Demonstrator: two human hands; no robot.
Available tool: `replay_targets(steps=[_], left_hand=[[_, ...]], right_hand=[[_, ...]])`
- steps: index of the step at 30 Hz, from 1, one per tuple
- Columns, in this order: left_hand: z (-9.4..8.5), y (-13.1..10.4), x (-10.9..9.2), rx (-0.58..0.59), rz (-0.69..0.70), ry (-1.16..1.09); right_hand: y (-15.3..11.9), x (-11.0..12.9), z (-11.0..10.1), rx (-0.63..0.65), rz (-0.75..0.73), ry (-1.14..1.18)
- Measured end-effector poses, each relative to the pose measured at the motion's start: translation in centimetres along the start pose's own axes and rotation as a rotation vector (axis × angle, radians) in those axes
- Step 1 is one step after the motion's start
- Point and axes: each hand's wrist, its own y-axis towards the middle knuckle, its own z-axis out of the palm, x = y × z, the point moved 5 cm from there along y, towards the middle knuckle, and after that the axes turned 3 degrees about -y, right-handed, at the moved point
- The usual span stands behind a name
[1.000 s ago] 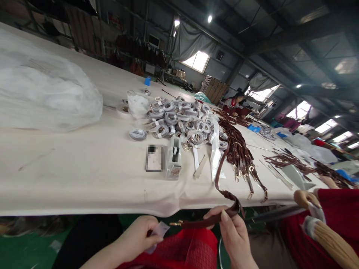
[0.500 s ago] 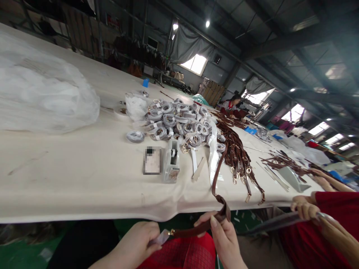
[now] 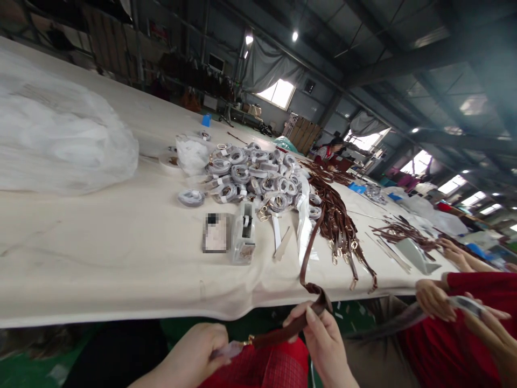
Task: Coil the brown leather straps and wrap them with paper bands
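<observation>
My left hand (image 3: 204,347) is closed on the end of a brown leather strap (image 3: 278,332), where whitish, see-through wrapping covers the tip beside a gold metal clasp (image 3: 249,340). Further along the same strap, my right hand (image 3: 325,339) pinches it between thumb and fingers. From there the strap twists and runs up over the table edge towards a pile of brown straps (image 3: 333,215) with gold clasps. Left of that pile lies a heap of coiled straps (image 3: 258,172) in pale wrapping. A tape dispenser (image 3: 243,237) stands in front of the heap.
A large translucent plastic bag (image 3: 60,134) covers the left of the cream table (image 3: 100,258). A pixelated flat object (image 3: 215,233) lies beside the dispenser. At right, a co-worker in a red sleeve (image 3: 476,293) holds a wrapped strap (image 3: 399,320). Another person sits farther back.
My hands keep their hold on the strap and have barely moved. The view has shifted slightly. The co-worker's hands at right have changed position on their strap.
</observation>
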Motion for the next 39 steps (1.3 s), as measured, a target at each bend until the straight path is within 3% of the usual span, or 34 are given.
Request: replay_targets(steps=[10, 14, 20, 23, 25, 28, 31, 33, 35, 39], left_hand=[[-0.2, 0.1, -0.5, -0.025, -0.008, -0.039], [-0.6, 0.2, -0.9, 0.015, -0.001, -0.284], [-0.5, -0.5, -1.7, 0.251, -0.024, -0.7], [-0.1, -0.4, -2.3, 0.265, -0.027, -0.791], [0.2, 0.0, -2.5, 0.2, -0.05, -0.817], [0.6, 0.5, -2.6, 0.089, -0.091, -0.794], [0.7, 0.4, -2.1, 0.084, -0.154, -0.728], [0.7, -0.1, -1.5, 0.105, -0.177, -0.695], [0.7, -0.5, -0.9, 0.131, -0.196, -0.677], [1.3, -0.8, -0.1, 0.178, -0.223, -0.645]], right_hand=[[-0.1, -0.4, 0.9, 0.032, 0.033, -0.01], [0.2, -1.1, 1.0, 0.088, 0.064, -0.051], [0.8, -0.7, -0.3, 0.098, 0.068, -0.215], [1.0, -0.6, 0.4, 0.145, 0.03, -0.327], [1.0, -1.9, 1.5, 0.219, 0.038, -0.356], [0.4, -5.7, 2.8, 0.359, 0.129, -0.301], [-0.4, -9.5, 1.9, 0.417, 0.317, -0.041], [-0.4, -10.8, 0.3, 0.365, 0.419, 0.215], [0.2, -11.1, -1.5, 0.235, 0.438, 0.411], [2.0, -10.5, -4.2, -0.07, 0.364, 0.464]])
